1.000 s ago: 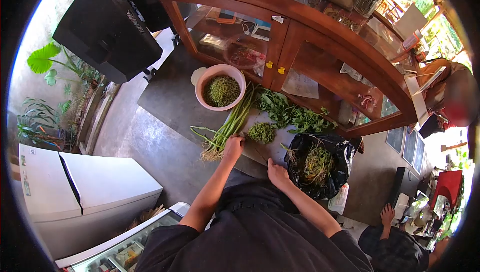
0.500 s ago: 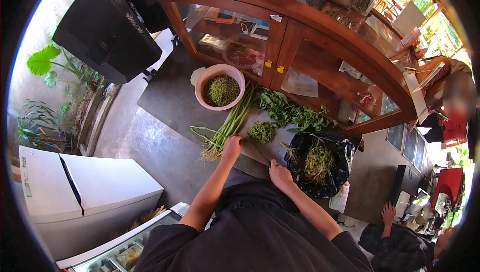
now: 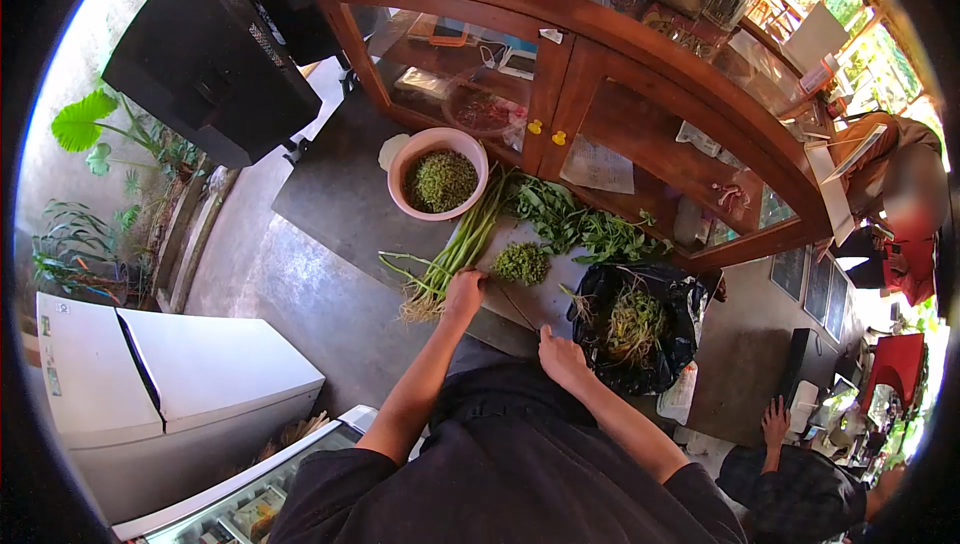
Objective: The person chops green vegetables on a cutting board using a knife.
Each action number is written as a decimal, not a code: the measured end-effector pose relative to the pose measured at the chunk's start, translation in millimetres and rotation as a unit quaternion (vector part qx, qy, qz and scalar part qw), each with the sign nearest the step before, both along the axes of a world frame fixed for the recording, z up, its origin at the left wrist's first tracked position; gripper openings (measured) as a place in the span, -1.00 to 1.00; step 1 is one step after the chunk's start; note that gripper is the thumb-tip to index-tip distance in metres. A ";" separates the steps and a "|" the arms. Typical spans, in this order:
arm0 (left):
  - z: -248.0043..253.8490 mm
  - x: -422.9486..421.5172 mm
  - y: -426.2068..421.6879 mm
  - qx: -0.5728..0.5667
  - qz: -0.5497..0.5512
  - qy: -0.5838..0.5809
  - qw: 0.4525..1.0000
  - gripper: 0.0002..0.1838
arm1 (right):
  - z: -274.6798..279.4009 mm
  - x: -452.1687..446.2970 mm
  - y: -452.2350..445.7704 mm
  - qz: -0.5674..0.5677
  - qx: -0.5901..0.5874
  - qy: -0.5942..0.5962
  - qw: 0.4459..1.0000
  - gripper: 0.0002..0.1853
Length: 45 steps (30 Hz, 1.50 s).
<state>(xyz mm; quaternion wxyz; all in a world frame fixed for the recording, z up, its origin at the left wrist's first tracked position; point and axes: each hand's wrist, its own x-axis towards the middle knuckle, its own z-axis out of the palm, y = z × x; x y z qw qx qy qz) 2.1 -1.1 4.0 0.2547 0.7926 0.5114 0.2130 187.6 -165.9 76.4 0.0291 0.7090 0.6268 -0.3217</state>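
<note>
My left hand (image 3: 463, 294) is closed at the lower end of a bunch of long green stems (image 3: 466, 244), close to their pale roots. My right hand (image 3: 562, 356) grips a knife (image 3: 519, 310), whose thin dark blade points up and left toward my left hand. Between the stems and a black plastic bag (image 3: 676, 344) lies a heap of chopped greens (image 3: 521, 264) on a pale board (image 3: 562, 280). Leafy tops (image 3: 590, 227) spread behind the heap. More chopped greens fill a pink bowl (image 3: 399, 184) behind the stems. Root ends and yellowed scraps (image 3: 637, 324) lie in the bag.
A wooden cabinet (image 3: 690, 109) with glass doors stands along the table's far side. On the left are a white fridge (image 3: 225, 354) and a black speaker (image 3: 190, 74). At the lower right, another person's hand (image 3: 775, 422) rests on the table; another person sits at the far right.
My hands stay almost in place on the stems and knife. The fingers of the other person's hand at the lower right have shifted slightly.
</note>
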 end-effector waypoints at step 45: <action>-5.5 -7.9 1.6 -0.044 -0.019 -0.011 0.999 -0.78 | -38.3 -3.7 7.6 -0.028 0.007 -0.038 0.999 -0.66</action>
